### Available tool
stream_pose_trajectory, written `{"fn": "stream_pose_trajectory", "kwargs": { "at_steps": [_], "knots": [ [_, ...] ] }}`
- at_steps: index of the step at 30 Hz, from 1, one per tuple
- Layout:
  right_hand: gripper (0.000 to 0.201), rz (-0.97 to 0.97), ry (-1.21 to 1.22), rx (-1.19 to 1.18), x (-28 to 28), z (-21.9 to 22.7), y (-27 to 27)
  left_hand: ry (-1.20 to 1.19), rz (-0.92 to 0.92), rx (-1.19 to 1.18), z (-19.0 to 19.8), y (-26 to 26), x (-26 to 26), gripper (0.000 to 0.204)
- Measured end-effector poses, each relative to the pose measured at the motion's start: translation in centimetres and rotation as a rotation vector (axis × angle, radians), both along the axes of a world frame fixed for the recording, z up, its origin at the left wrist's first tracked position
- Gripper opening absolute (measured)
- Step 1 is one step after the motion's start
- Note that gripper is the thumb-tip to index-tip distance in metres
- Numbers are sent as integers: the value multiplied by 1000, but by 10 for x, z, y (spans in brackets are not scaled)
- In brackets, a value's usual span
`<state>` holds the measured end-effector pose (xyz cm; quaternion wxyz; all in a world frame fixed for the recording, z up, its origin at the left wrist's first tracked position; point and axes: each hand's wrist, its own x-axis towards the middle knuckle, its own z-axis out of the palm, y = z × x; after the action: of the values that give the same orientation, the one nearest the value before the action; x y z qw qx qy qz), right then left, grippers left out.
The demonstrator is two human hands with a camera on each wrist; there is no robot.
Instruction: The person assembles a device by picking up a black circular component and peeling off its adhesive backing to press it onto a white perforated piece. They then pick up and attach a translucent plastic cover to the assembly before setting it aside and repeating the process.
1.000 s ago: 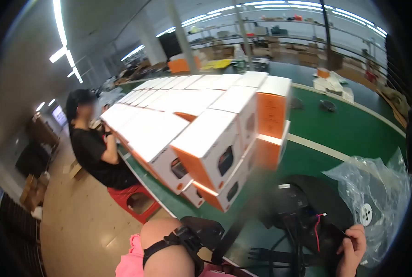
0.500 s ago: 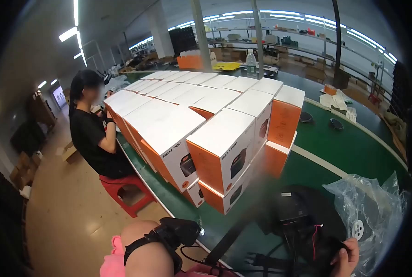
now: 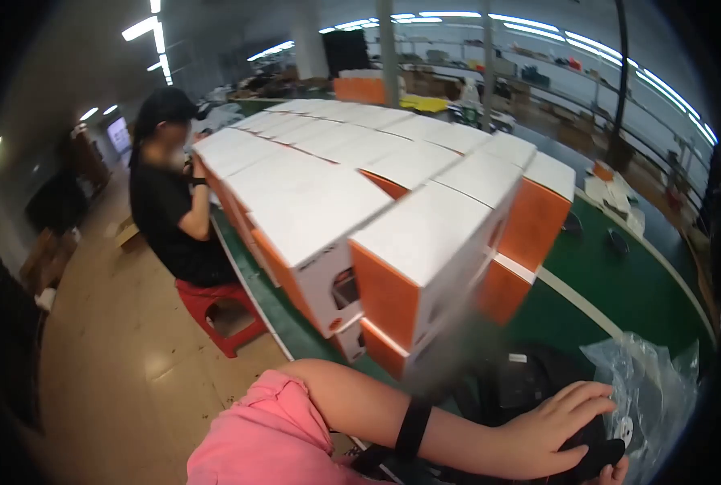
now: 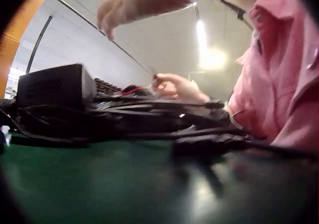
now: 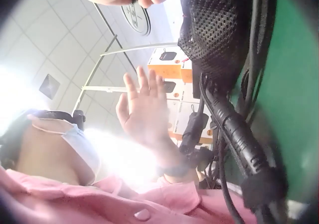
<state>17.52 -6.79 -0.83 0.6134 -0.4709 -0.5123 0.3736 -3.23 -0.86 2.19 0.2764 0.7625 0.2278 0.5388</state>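
Note:
My left hand (image 3: 558, 428) reaches across at the lower right in the head view, palm down, fingers spread, over a black strapped pack (image 3: 530, 372). In the right wrist view its open palm shows, with nothing held. My right hand (image 3: 616, 471) is mostly cut off at the bottom right corner; its curled fingers pinch a black edge of the pack, also seen in the left wrist view. The pack's mesh padding (image 5: 214, 29) and cables (image 5: 234, 129) fill the right side of the right wrist view. A clear plastic bag (image 3: 659, 388) with a white disc lies beyond both hands.
Stacked white and orange speaker boxes (image 3: 437, 234) cover much of the green table (image 3: 586, 299). Two dark round parts lie near its far edge. On the left, a person in black (image 3: 170, 198) sits on a red stool (image 3: 223, 319). Shelves stand behind.
My left arm has swung from the lower middle to the right, bringing the left hand over the pack beside the right hand. The head view has turned left, shifting the boxes rightward.

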Motion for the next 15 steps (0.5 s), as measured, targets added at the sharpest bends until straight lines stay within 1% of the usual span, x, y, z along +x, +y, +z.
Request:
{"fn": "stream_pose_trajectory", "kwargs": {
  "at_steps": [2,3,4,5,6,7,8,10,11,13,14,15],
  "knots": [
    [16,144,4,-124,-4,17,-4,62,-166,-74,0,7,0,46],
    [14,56,16,-183,-10,20,-8,67,-197,-79,3,7,-2,47],
    [16,80,24,-159,-8,16,-8,125,-211,-97,8,9,-5,47],
    [18,67,-17,-116,-8,13,-8,109,-283,-104,12,13,-10,44],
    [20,129,11,-74,-6,10,-9,172,-290,-80,14,16,-15,45],
    [22,130,35,-58,-7,7,-11,239,-294,-79,14,18,-17,43],
    [21,154,-52,-36,-5,2,-10,268,-297,-140,13,18,-17,41],
    [19,278,-143,-3,-5,11,-6,343,-398,-219,9,16,-12,34],
    [19,266,-139,3,-4,14,-4,350,-408,-212,6,15,-8,34],
    [16,365,-248,37,-5,22,-1,374,-394,22,-2,11,-6,26],
    [14,374,-187,-39,-1,22,-4,405,-347,17,-1,10,-5,26],
    [14,367,-226,-42,0,25,-5,330,-341,65,1,10,-1,18]
  ]
}}
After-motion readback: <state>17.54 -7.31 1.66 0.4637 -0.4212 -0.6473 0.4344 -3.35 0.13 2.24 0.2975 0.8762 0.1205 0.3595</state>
